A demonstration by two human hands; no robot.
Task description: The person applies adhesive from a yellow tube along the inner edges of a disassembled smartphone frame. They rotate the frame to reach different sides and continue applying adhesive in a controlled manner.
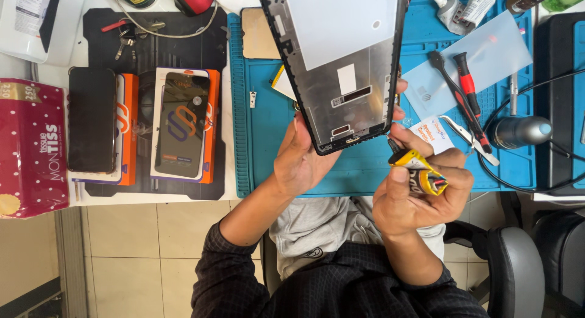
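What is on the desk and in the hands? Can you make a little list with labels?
left hand: left hand holds the black-rimmed silver phone frame
right hand: right hand squeezes a crumpled yellow glue tube, its nozzle at the frame's bottom edge
surface: blue rubber work mat
tools: red-handled screwdriver, metal tweezers
left side: orange phone box, red tissue box

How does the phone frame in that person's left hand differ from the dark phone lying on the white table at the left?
The phone frame, propped up by the left hand, is an open shell showing bare silvery metal inside a black rim. The dark phone lies flat and untouched, its face plain black. The frame hangs over the blue mat; the phone rests on an orange box. Both are flat rectangles.
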